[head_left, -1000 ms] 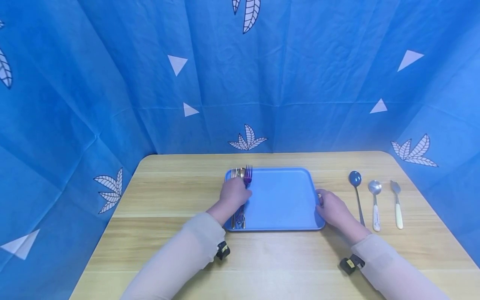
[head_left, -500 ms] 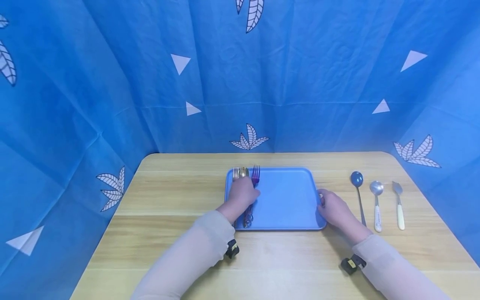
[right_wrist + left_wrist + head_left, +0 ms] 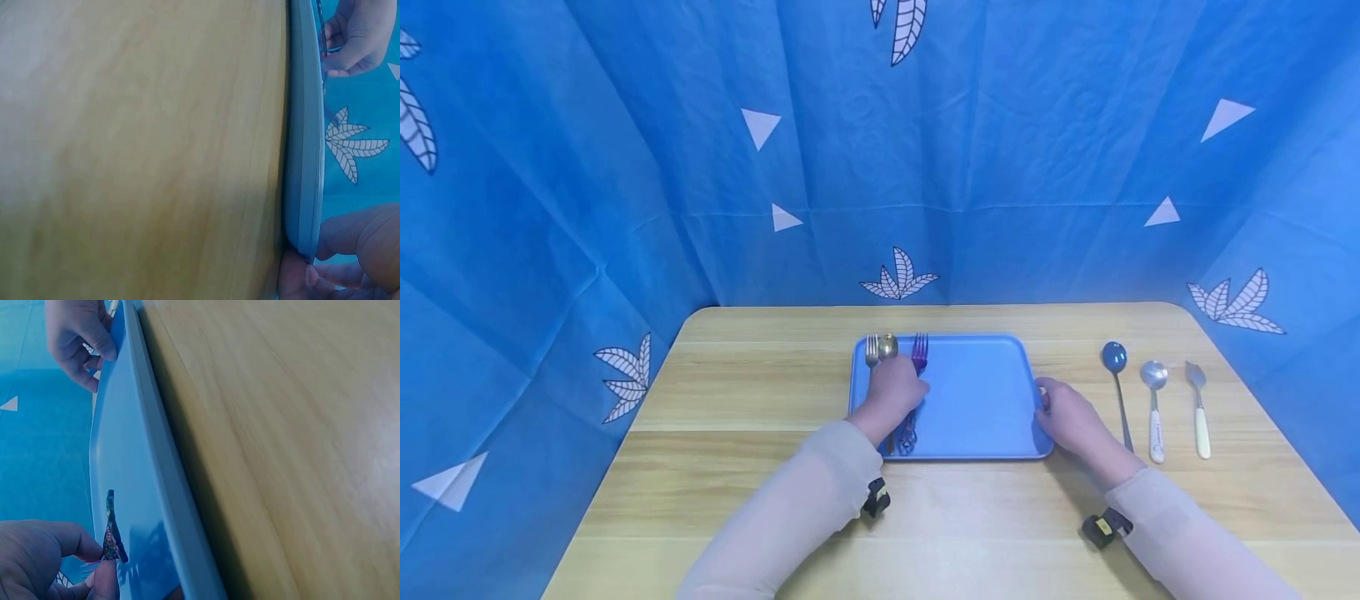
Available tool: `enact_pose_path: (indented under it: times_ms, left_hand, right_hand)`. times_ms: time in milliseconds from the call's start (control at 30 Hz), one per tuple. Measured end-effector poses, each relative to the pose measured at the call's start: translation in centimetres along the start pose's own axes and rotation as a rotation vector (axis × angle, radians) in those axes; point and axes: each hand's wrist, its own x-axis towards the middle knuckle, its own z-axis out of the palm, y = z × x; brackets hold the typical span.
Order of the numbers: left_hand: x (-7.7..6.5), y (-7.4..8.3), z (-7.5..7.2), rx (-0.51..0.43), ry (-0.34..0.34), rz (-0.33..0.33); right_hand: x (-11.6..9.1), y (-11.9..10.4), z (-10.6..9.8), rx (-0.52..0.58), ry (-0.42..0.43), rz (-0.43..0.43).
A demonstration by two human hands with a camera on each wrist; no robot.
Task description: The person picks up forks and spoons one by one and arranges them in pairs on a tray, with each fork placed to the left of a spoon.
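Observation:
A blue tray (image 3: pixel 977 400) lies on the table, with a silver-looking fork (image 3: pixel 872 350) and a gold-coloured spoon (image 3: pixel 888 346) along its left side. Just right of them is a purple fork (image 3: pixel 921 350). My left hand (image 3: pixel 895 390) pinches the purple fork over the tray; in the left wrist view the thumb and a finger meet on its dark, patterned handle (image 3: pixel 111 534). The left hand partly covers the spoon and both forks. At the tray's right edge, my right hand (image 3: pixel 1066 417) grips the rim, with fingers on either side of it in the right wrist view (image 3: pixel 353 256).
Right of the tray, a dark long-handled spoon (image 3: pixel 1115 358), a spoon with a white handle (image 3: pixel 1154 408) and a small fork-like utensil with a pale handle (image 3: pixel 1199 412) lie side by side. A blue patterned curtain (image 3: pixel 1037 167) hangs behind the wooden table (image 3: pixel 752 375).
My left hand has moved right with the purple fork, which now stands farther from the gold spoon and the other fork. The right hand keeps its hold on the tray.

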Motion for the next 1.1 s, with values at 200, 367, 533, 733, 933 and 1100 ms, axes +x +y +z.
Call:
enact_pose_path:
  times_ms: [200,367,533,733,933,1100]
  left_hand:
    - [0.0,0.6,0.4,0.000,-0.014,-0.021]
    - [0.2,0.8,0.8,-0.027,-0.020,-0.027]
    - [0.2,1.0,1.2,-0.058,-0.014,-0.021]
    - [0.2,1.3,1.5,-0.068,-0.009,-0.013]
    - [0.2,1.5,1.9,-0.044,-0.012,-0.008]
    - [0.2,1.6,2.0,-0.014,-0.005,0.003]
  right_hand:
    - [-0.1,0.0,0.1,0.009,0.003,0.000]
    - [-0.2,0.0,0.1,0.011,0.007,-0.002]
    - [-0.1,0.0,0.1,0.003,0.012,-0.005]
    - [0.0,0.0,0.2,-0.004,0.010,0.001]
    - [0.0,0.0,0.0,-0.002,0.003,0.008]
    - [-0.1,-0.1,0.0,0.003,0.001,0.009]
